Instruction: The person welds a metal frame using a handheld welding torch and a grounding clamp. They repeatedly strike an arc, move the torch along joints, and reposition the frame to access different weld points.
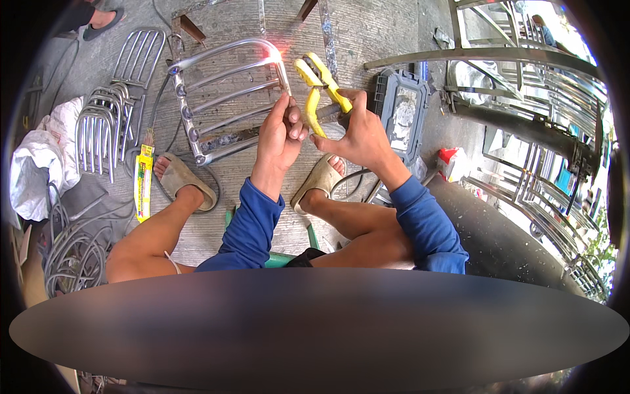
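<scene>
A shiny metal tube frame [226,98] with several crossbars lies in front of me, and its upper right corner glows with reddish light. My left hand [281,134] is closed, with thumb and forefinger pinched at the lower end of the frame's right tube. Whether a thin piece is also between those fingers, I cannot tell. To the right, my right hand [357,134] grips a yellow welding clamp [321,85] by its handles. The clamp's jaws point up and left, close to the frame's corner but apart from it.
Similar tube frames [102,131] are stacked at left, beside a white sack [39,161] and coiled cables [75,253]. A yellow packet of rods [143,180] lies by my left foot. A dark case [400,111] and metal racks [525,105] stand at right. Another person's foot [105,20] shows at far left.
</scene>
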`<state>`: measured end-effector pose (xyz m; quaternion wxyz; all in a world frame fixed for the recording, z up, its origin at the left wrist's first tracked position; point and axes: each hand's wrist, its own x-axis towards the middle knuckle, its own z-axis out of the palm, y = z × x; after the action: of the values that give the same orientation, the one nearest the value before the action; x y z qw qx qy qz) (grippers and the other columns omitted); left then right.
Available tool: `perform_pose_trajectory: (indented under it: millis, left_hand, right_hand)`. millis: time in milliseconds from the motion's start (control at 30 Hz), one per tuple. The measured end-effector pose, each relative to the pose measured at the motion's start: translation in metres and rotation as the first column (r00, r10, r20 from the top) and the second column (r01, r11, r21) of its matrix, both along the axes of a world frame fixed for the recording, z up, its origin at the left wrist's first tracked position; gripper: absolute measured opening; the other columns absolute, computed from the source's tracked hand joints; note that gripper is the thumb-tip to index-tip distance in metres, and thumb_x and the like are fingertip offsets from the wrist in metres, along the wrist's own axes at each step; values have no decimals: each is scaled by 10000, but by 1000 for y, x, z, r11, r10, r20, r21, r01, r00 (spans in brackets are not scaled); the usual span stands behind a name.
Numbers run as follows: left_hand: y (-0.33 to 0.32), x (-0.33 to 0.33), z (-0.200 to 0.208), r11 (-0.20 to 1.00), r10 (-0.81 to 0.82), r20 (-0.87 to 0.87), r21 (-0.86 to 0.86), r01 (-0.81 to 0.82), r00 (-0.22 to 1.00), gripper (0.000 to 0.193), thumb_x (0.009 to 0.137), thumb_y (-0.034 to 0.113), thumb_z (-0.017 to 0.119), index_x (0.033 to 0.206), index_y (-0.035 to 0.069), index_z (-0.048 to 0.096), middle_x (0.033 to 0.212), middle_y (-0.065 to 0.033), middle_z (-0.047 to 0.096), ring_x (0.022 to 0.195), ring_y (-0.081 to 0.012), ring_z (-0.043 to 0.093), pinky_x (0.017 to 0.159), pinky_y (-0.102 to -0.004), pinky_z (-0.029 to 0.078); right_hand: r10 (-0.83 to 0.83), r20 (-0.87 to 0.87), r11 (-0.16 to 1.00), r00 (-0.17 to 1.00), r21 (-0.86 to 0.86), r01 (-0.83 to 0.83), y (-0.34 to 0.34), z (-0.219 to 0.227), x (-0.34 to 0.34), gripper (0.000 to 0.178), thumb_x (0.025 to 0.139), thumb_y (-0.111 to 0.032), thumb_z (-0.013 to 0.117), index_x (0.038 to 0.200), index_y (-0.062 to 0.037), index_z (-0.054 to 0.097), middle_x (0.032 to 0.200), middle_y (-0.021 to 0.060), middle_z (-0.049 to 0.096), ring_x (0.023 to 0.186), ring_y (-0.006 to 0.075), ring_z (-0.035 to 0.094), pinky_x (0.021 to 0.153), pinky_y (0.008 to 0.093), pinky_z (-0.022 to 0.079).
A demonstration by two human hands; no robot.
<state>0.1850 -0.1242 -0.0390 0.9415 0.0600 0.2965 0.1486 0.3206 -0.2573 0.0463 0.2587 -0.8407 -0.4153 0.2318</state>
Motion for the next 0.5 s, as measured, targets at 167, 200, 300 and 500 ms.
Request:
perform_pose_trajectory:
  millis: [167, 200, 300, 500]
  left_hand:
    - [-3, -1, -2, 999, 33, 8, 17, -33, 999, 224, 1177, 290, 491, 1057, 115, 562, 774, 23, 512, 569, -99, 446, 602, -303, 431]
    - [-3, -1, -3, 998, 50, 9, 31, -50, 999, 222, 1179, 288, 486, 1062, 114, 561, 778, 23, 513, 574, -99, 448, 603, -302, 431]
    - [-3, -2, -6, 999, 40, 63, 10, -40, 997, 238, 1178, 302, 489, 1055, 110, 554, 780, 26, 513, 595, -100, 455, 609, -290, 429]
    - [-3, -1, -6, 997, 64, 57, 40, -67, 996, 259, 1167, 313, 526, 1003, 115, 557, 762, 28, 506, 586, -91, 447, 605, -286, 421]
  right_hand:
    - [-8, -37, 1000, 999, -3, 8, 0, -1, 0, 941, 715, -466, 926, 1356, 6, 425, 846, 209, 723, 738, 438, 751, 686, 478, 615]
    - [-11, -39, 999, 999, -32, 10, 0, -1, 0, 941, 714, -467, 924, 1357, 5, 426, 841, 208, 721, 737, 438, 751, 684, 476, 615]
    - [-1, -31, 1000, 1000, -30, 0, 1, -1, 0, 941, 713, -470, 918, 1362, 3, 427, 830, 205, 717, 735, 438, 751, 680, 473, 615]
    - [-17, -37, 997, 999, -76, 14, 0, -2, -1, 944, 712, -479, 910, 1365, 2, 428, 835, 212, 716, 741, 441, 751, 678, 481, 610]
